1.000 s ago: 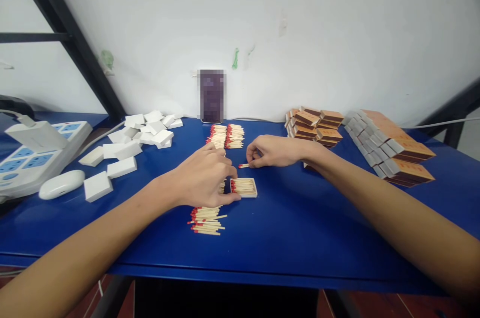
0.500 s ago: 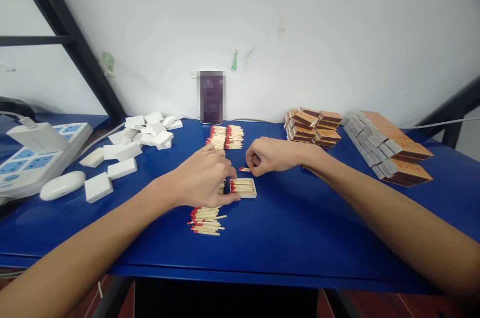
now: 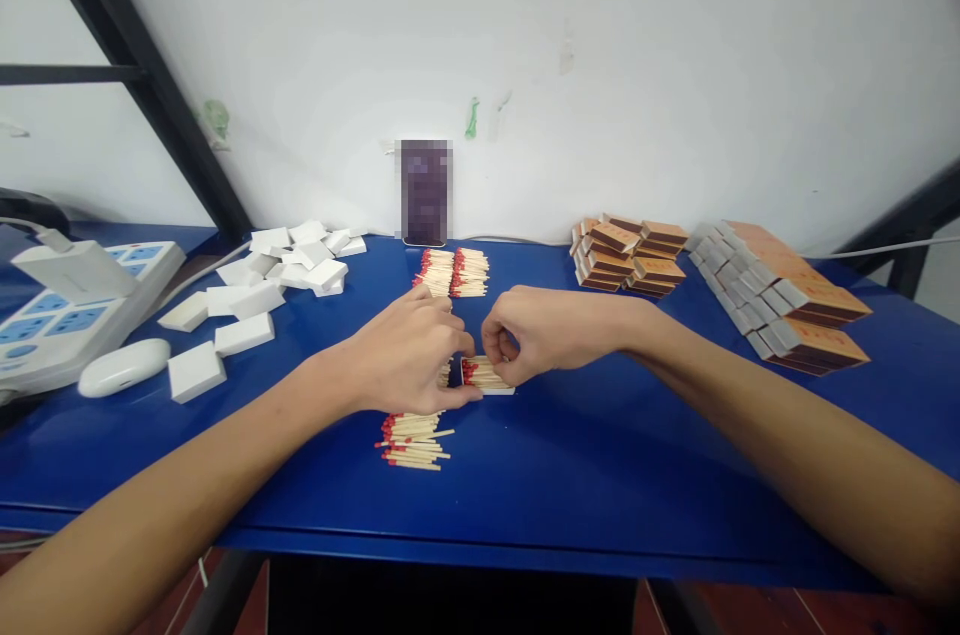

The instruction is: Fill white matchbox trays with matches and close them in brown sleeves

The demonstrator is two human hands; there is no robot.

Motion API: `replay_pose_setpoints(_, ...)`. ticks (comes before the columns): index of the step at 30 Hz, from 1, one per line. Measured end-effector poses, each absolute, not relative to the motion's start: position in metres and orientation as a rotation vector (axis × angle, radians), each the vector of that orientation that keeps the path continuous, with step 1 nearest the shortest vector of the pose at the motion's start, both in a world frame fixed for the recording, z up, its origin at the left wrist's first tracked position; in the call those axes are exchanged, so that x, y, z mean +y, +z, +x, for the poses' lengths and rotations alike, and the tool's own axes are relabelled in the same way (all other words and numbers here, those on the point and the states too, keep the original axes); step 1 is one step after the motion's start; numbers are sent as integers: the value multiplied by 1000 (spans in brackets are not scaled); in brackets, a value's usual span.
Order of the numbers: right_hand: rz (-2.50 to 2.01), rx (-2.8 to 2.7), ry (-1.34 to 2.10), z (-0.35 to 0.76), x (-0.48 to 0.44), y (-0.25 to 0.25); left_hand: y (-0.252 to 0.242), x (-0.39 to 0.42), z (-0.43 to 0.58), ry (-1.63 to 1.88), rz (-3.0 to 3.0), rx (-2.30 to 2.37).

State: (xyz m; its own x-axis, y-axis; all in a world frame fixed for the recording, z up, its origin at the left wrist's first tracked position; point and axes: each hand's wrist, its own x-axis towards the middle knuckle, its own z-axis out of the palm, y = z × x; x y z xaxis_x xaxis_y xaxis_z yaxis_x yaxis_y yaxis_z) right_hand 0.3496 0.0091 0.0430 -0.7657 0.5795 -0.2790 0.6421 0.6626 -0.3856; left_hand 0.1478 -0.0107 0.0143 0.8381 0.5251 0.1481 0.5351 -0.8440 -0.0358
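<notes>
A small white matchbox tray [image 3: 498,392] filled with red-headed matches lies on the blue table. My left hand [image 3: 412,355] grips its left end, index finger at the far side and thumb at the near side. Over the tray's right part, my right hand [image 3: 536,330] is closed in a pinch, fingertips down at the matches; the match in them is mostly hidden. Below my left hand lies a loose pile of matches [image 3: 414,440], partly covered by it. Two more match piles, the left [image 3: 435,273] and the right [image 3: 470,273], lie beyond the hands.
White empty-looking trays [image 3: 255,300] are scattered at the left, near a power strip [image 3: 97,315] and a white oval case [image 3: 125,368]. Matchbox sleeves [image 3: 630,255] are heaped at the back right, beside stacked matchboxes [image 3: 787,300]. A phone [image 3: 426,193] leans on the wall.
My right hand has moved down and toward me, from just beyond the tray to over it, bringing the match along. My left hand keeps its grip on the tray.
</notes>
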Motion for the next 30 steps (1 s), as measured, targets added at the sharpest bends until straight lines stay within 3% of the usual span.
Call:
replay_pose_setpoints(7,1011,2814,-646,350,11,40,14,-11,147,-218,-2956,-851)
replay_pose_setpoints(30,918,2851,-914,354,22,32,13,-10,146,-283,-2950,-795)
